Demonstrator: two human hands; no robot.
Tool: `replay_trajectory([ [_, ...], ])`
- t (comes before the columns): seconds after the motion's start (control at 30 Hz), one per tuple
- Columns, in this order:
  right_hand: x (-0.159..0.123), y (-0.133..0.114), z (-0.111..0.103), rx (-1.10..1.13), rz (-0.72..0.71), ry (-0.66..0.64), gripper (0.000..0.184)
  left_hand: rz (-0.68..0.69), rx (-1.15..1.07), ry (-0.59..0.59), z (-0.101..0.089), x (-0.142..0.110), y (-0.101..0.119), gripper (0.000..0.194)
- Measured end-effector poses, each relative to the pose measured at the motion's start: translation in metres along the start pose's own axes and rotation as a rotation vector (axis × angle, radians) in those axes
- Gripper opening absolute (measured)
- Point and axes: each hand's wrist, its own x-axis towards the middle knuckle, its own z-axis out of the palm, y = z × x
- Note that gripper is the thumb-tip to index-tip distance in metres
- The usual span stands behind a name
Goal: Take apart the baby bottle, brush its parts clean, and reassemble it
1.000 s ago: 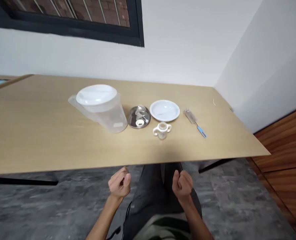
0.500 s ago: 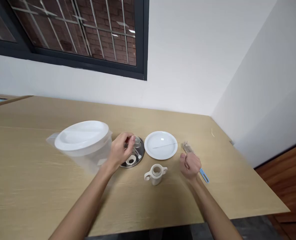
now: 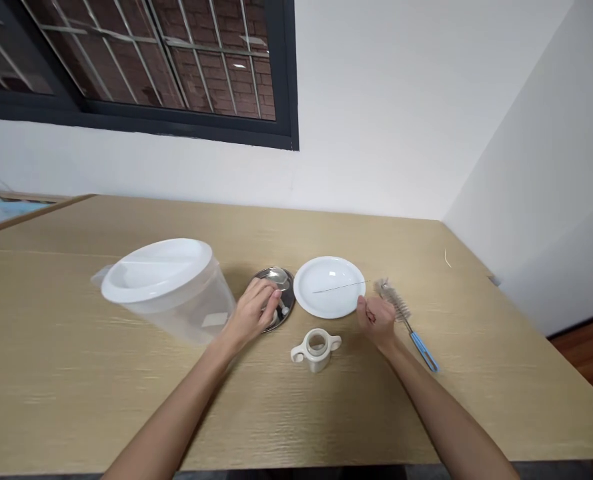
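Left grip (image 3: 251,313) curled over steel dish (image 3: 287,292), pinch unclear; right grip (image 3: 376,320) half-curled at white plate (image 3: 329,287) rim, closure unclear, bottle brush (image 3: 396,301) just beside.

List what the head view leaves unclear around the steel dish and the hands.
Head view:
- Steel dish: the left hand covers most of it, hiding what lies there.
- Right hand: its curled fingers hide whether it holds anything.
- Thin line on the white plate: too fine to identify.
- Two-handled cup: inside too small to make out.
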Motion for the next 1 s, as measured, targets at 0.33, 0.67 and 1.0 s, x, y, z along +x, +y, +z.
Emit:
replay_trajectory([
  [0.33,-0.003,-0.005,0.006,0.061,0.063,-0.011,0.049,-0.179,0.149,-0.163,0.014,-0.014,-0.046,0.055],
  [0.67,-0.006,0.001,0.003,0.037,0.068,-0.018,0.049,-0.347,0.191,-0.138,0.019,-0.010,-0.039,0.032],
  [1.0,-0.003,-0.002,0.004,0.017,0.027,-0.016,0.048,-0.624,0.294,-0.129,0.027,0.006,-0.037,0.032],
])
